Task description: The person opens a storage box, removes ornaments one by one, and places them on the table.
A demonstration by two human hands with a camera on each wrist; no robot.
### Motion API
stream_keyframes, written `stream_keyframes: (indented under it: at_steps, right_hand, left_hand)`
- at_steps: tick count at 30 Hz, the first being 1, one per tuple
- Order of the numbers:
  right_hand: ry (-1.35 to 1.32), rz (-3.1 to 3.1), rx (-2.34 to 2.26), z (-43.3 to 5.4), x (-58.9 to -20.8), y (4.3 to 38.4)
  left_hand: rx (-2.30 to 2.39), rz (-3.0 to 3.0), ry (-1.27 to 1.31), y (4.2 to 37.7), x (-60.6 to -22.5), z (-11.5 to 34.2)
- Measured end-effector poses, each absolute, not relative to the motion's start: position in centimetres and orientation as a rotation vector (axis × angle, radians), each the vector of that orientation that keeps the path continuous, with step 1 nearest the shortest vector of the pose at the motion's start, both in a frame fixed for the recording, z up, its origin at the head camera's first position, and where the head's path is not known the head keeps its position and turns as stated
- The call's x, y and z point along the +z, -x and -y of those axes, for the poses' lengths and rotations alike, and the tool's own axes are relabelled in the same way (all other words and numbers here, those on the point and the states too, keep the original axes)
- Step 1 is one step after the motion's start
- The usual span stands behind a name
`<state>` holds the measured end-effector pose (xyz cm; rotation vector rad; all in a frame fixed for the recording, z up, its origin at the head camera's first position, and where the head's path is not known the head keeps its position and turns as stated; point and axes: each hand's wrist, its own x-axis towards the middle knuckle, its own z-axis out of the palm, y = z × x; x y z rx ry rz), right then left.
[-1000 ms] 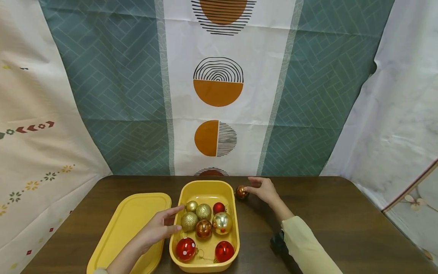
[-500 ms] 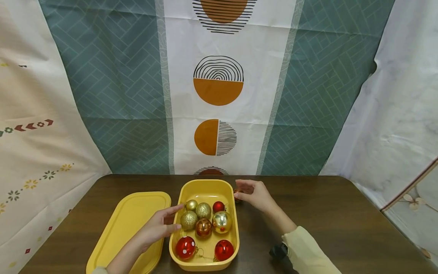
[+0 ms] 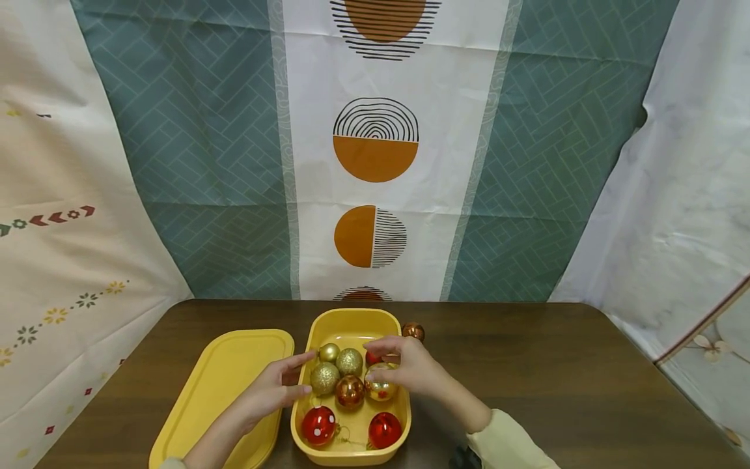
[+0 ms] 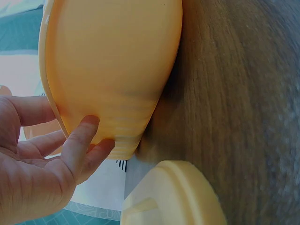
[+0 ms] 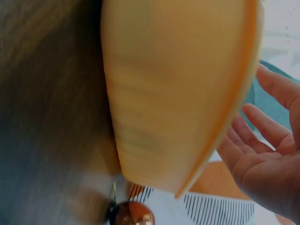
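A yellow plastic box (image 3: 354,459) holds several Christmas baubles: glittery gold ones (image 3: 325,378), a shiny gold one (image 3: 381,391), a copper one (image 3: 349,392), a white-dotted red one (image 3: 319,426) and plain red ones (image 3: 385,430). My left hand (image 3: 271,393) holds the box's left wall; in the left wrist view, fingertips (image 4: 86,126) press its outside while another finger reaches over the rim. Over the right rim is my right hand (image 3: 415,366), fingers spread above the shiny gold bauble and partly hiding a small red one. Another copper bauble (image 3: 413,331) lies outside, by the box's far right corner.
A yellow lid (image 3: 225,384) lies flat on the dark wooden table (image 3: 527,365), left of the box and partly under my left forearm. Patterned fabric (image 3: 375,234) hangs along the table's back edge.
My right hand has left the copper bauble outside the box and moved left and nearer, over the baubles inside. That copper bauble stays on the table. My left hand keeps its place.
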<state>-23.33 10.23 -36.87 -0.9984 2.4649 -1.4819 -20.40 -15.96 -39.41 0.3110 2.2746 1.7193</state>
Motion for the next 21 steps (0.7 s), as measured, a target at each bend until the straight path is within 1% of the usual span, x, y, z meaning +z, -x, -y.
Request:
stream_keyframes:
  at_steps: [15, 21]
  right_hand:
    - [1.213, -2.689, -0.954, -7.2, -37.7, 23.5]
    - [1.244, -2.761, -0.807, -6.7, -37.8, 23.5]
  left_hand:
    - [1.713, -2.28, -0.287, 20.3, -39.3, 15.9]
    - [1.715, -2.275, -0.284, 20.4, -39.3, 16.0]
